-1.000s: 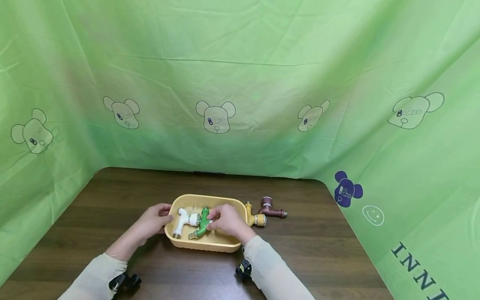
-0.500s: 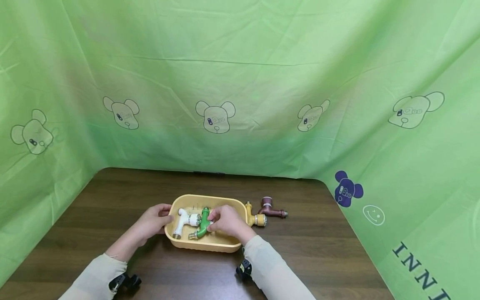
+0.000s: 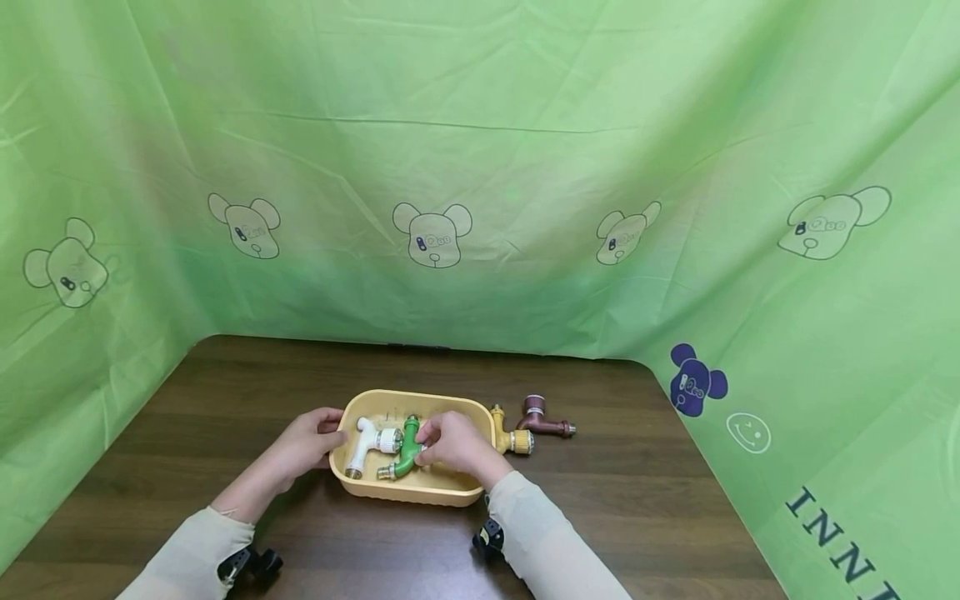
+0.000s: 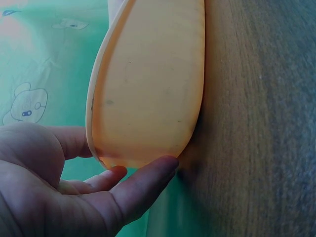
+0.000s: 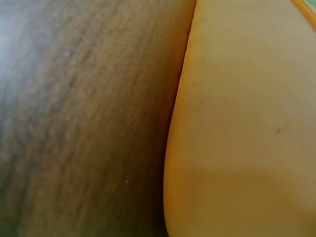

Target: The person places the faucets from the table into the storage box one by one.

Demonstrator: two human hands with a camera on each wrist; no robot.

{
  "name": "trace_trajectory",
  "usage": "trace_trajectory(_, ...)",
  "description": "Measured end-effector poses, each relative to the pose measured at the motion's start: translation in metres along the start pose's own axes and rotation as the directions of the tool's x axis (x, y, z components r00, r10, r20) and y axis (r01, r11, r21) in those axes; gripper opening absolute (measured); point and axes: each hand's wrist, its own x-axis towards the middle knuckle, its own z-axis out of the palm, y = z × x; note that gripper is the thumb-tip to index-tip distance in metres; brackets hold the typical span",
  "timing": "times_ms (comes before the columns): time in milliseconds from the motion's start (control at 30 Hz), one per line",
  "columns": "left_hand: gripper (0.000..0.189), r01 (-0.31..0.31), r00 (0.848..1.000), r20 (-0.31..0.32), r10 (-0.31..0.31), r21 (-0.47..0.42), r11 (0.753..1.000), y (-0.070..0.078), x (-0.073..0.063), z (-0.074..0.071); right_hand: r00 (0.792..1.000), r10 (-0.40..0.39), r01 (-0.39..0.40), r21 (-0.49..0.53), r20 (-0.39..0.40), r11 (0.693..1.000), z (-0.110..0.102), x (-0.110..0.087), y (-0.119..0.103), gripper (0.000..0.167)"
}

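Observation:
In the head view a yellow plastic tub stands on the table. My left hand grips its left end, thumb over the rim and fingers against the outside. The left wrist view shows that hand at the tub's end wall. Inside the tub, my right hand pinches a green faucet near its knob, which the fingers mostly hide. A white faucet lies to the left of the green one, its knob close to it. The right wrist view holds only the tub's side and tabletop, with no hand.
Just beyond the tub's right end lies a yellow faucet. Next to it is a maroon faucet. The dark wooden table is enclosed at the back and sides by a green cloth.

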Motion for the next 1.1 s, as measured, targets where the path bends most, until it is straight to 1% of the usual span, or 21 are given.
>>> trace_trajectory(133,0.049,0.003,1.0,-0.004,-0.003,0.002,1.0,0.0009,-0.0007,0.0,1.0,-0.007,0.007,-0.001,0.002,1.0,-0.0002,0.0002,0.0004,0.021)
trace_trajectory(333,0.049,-0.009,1.0,-0.006,0.009,-0.002,1.0,0.0001,-0.0002,-0.0006,1.0,-0.018,0.018,-0.004,0.008,1.0,-0.0011,0.0011,-0.0008,0.021)
trace_trajectory(600,0.048,-0.013,1.0,-0.008,0.013,-0.006,1.0,0.0003,-0.0003,-0.0004,0.999,-0.032,0.032,-0.03,-0.001,0.999,0.0001,-0.0002,-0.0001,0.02)
trace_trajectory(833,0.048,-0.016,1.0,-0.004,0.016,-0.003,1.0,0.0016,0.0007,0.0008,0.998,-0.057,0.056,-0.008,-0.025,0.998,-0.0015,-0.0018,0.001,0.022)
trace_trajectory(1100,0.049,-0.013,1.0,0.0,0.013,0.001,1.0,-0.0016,0.0019,0.0006,0.996,-0.083,0.084,0.051,-0.017,0.995,-0.008,-0.0062,-0.0008,0.031)
